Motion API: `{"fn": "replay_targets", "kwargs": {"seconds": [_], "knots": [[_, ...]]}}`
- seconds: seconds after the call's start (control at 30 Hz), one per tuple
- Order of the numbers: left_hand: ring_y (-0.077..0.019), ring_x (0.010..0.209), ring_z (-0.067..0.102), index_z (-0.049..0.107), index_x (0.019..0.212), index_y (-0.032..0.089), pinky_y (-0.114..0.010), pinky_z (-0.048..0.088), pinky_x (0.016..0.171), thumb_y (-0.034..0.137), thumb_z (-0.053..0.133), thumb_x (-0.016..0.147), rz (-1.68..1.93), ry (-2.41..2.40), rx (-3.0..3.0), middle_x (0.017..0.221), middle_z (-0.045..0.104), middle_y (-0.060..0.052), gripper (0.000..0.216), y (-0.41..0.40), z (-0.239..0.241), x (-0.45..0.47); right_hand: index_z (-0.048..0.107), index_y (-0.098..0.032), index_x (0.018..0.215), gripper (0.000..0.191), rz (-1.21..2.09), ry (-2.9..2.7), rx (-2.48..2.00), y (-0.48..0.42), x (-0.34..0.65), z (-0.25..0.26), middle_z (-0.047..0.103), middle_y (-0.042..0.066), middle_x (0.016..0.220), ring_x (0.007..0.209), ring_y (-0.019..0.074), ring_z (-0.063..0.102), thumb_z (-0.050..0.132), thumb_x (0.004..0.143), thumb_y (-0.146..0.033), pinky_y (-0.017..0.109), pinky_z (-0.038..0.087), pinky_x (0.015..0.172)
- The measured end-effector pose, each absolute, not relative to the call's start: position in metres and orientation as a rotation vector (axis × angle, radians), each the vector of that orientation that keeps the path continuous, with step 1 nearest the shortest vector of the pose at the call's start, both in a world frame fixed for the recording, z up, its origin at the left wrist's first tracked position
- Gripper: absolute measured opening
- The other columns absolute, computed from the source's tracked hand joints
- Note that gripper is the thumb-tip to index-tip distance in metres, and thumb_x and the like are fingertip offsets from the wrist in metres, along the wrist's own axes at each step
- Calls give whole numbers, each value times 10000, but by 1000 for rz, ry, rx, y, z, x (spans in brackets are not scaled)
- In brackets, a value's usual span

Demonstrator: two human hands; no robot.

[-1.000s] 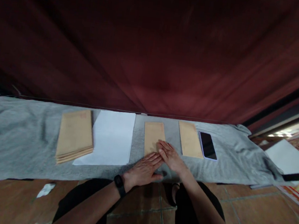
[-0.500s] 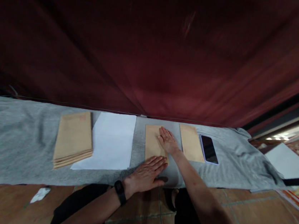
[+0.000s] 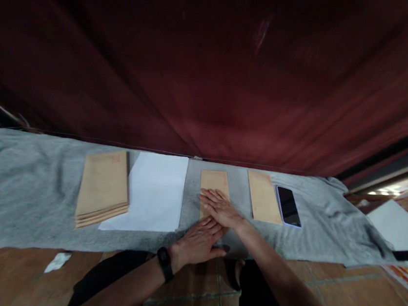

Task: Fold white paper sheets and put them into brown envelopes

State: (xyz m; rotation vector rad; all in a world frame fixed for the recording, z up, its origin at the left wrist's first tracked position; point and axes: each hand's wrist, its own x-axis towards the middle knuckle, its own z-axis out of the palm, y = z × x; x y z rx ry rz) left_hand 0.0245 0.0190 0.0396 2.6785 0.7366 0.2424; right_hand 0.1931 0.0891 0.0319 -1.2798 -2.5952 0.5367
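Far to the left of the hands, a stack of brown envelopes (image 3: 103, 188) lies squared up on the grey cloth (image 3: 19, 191), and none of it looks handled. Just beside that stack, between it and the hands, a white sheet (image 3: 155, 191) lies flat and unfolded.

The left hand (image 3: 199, 243), with a dark band at the wrist, lies flat with fingers spread, pressing the near end of a single brown envelope (image 3: 214, 181) onto the cloth. The right hand (image 3: 221, 209) lies open and palm down across the middle of the same envelope, its fingers pointing left, touching the left hand's fingertips. Neither hand grips anything; both press flat. Judging by this, the envelope is being smoothed or creased shut.

Just right of the hands lies another lone envelope (image 3: 263, 204), flat and apparently finished, and touching its right edge a dark phone (image 3: 288, 206). So one piece seems done, one is under the hands, and the stack and sheet remain.
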Motion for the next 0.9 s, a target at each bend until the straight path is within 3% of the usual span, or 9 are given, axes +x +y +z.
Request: {"fn": "replay_targets", "kwargs": {"seconds": [0.4, 0.67, 0.9], "knots": [[-216, 1532, 183, 243, 1573, 203, -374, 123, 1239, 630, 299, 1005, 234, 706, 2703, 1652, 243, -65, 713, 21, 41, 24, 372, -228, 1539, 525, 241, -2502, -1502, 146, 196, 18, 293, 49, 1629, 1508, 212, 268, 232, 1064, -403, 469, 180, 1252], [-213, 1535, 173, 264, 1566, 209, -391, 140, 1237, 637, 285, 1005, 217, 713, 2742, 1648, 248, -72, 706, 21, 43, 25, 368, -129, 1531, 584, 151, -2345, -1660, 156, 201, 11, 277, 146, 1630, 1524, 262, 213, 275, 1054, -454, 479, 202, 1238], [-212, 1531, 188, 230, 1580, 217, -379, 141, 1237, 614, 305, 1010, 239, 710, 2760, 1641, 276, -61, 698, 21, 40, 25, 326, -151, 1554, 607, 142, -2281, -1621, 132, 216, 3, 309, 140, 1618, 1523, 268, 218, 284, 1043, -475, 518, 257, 1218]]}}
